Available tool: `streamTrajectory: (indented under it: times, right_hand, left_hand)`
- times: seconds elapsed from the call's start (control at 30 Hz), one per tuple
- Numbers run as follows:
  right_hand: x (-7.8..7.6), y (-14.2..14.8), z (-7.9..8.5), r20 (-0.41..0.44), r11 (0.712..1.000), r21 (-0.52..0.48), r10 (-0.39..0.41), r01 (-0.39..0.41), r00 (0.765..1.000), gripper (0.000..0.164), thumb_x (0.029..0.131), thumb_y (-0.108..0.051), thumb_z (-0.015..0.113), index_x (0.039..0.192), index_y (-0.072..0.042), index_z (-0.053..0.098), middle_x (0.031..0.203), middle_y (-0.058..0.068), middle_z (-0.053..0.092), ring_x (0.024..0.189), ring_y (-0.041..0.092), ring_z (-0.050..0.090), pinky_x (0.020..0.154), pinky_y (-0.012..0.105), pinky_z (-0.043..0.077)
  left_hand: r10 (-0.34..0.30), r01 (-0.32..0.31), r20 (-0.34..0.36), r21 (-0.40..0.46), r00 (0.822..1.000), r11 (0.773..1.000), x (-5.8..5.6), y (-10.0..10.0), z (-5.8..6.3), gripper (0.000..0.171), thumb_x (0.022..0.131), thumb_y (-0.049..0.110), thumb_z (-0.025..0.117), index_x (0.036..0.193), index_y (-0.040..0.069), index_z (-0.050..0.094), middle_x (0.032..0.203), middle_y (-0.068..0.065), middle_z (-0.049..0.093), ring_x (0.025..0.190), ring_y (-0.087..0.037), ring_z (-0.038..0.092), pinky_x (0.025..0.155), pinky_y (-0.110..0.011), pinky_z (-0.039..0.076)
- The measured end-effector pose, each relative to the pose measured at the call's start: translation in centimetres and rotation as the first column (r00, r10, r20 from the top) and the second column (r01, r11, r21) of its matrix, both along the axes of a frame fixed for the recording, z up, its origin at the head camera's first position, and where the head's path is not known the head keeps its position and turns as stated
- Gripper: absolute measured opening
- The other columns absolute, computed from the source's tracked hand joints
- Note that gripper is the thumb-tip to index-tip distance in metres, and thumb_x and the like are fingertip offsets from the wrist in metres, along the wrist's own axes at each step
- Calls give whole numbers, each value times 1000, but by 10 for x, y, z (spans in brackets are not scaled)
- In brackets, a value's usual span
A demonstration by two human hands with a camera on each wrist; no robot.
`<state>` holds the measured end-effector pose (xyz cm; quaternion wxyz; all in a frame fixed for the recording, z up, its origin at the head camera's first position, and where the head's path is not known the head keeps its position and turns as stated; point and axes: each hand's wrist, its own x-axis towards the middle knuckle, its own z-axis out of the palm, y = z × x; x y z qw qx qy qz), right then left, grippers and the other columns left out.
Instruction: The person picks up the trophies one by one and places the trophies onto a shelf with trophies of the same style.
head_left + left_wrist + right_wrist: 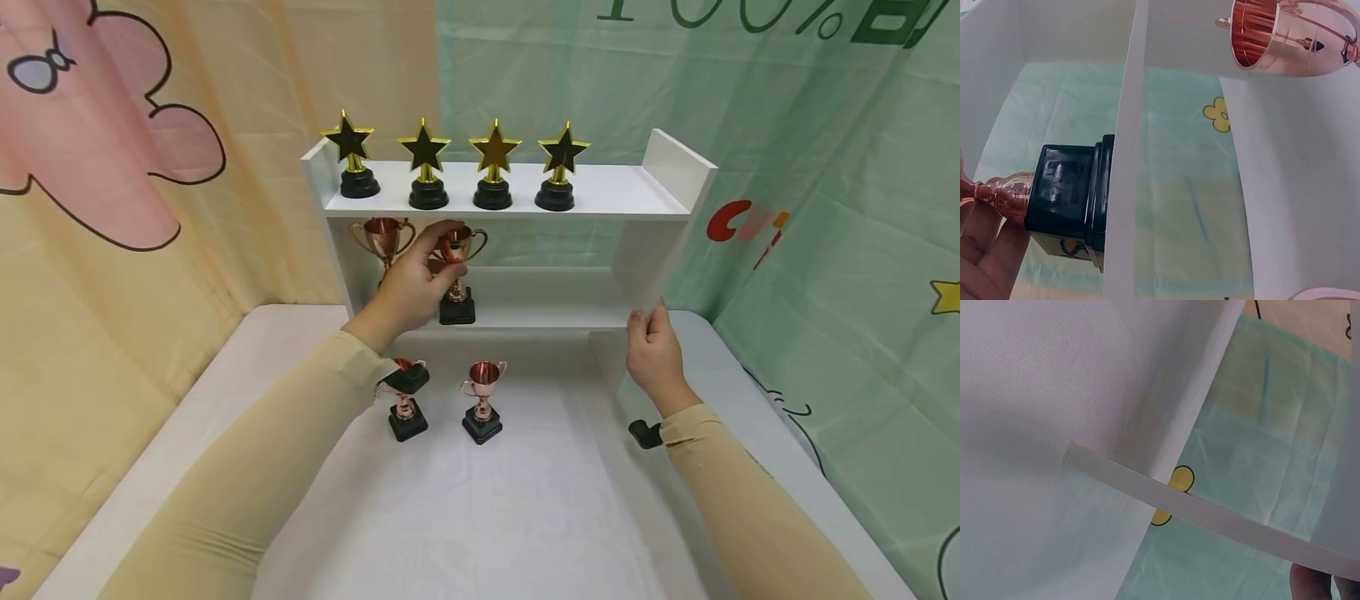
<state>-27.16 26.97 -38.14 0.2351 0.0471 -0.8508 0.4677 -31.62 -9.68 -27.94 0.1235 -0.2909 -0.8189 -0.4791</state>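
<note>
My left hand [408,287] grips a rose-gold trophy cup [457,310] by its cup and stem, upright, at the middle board [555,304] of a white shelf unit. In the left wrist view the cup's black base [1063,187] is right at the board's edge, with fingers [991,259] below the stem. Left of it, another rose-gold cup [382,237] stands on the same board, partly hidden by my hand. My right hand [657,358] holds the shelf's right side panel [663,242] near its lower part; its fingertips [1310,584] show beside the panel in the right wrist view.
Several gold star trophies [492,158] with black bases line the top board [615,187]. Two more rose-gold cups stand low down on the white surface [525,500]: one cup [482,400] in full sight, the other cup [408,421] partly behind my left sleeve. Printed curtains [825,167] hang behind.
</note>
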Motion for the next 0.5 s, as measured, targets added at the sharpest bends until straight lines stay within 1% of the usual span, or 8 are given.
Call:
streamTrajectory:
  times: [0.17,0.37,0.5]
  right_hand:
    - [0,0,0,2,1000,1,0,0,1000,51,115,-28,34,163,-10,31,158,24,46,149,40,40,122,66,32]
    - [-1,1,-2,-15,1000,5,0,0,1000,50,115,-27,34,163,-10,31,157,24,46,150,39,40,122,65,33]
    - [-3,1,-3,-32,1000,0,1,-1,1000,50,115,-26,34,162,-9,32,156,25,47,151,39,39,123,63,32]
  left_hand:
    - [17,-17,-22,-33,1000,999,-2,-1,0,61,105,10,65,159,18,39,146,-14,54,115,-32,70,94,-44,61]
    - [-7,7,-4,-40,1000,999,-5,-2,-1,64,105,7,63,161,18,35,148,-14,51,117,-33,69,96,-44,61]
    - [-27,28,8,-34,1000,999,-7,-3,-1,64,105,5,62,161,18,33,147,-13,50,117,-33,69,96,-44,61]
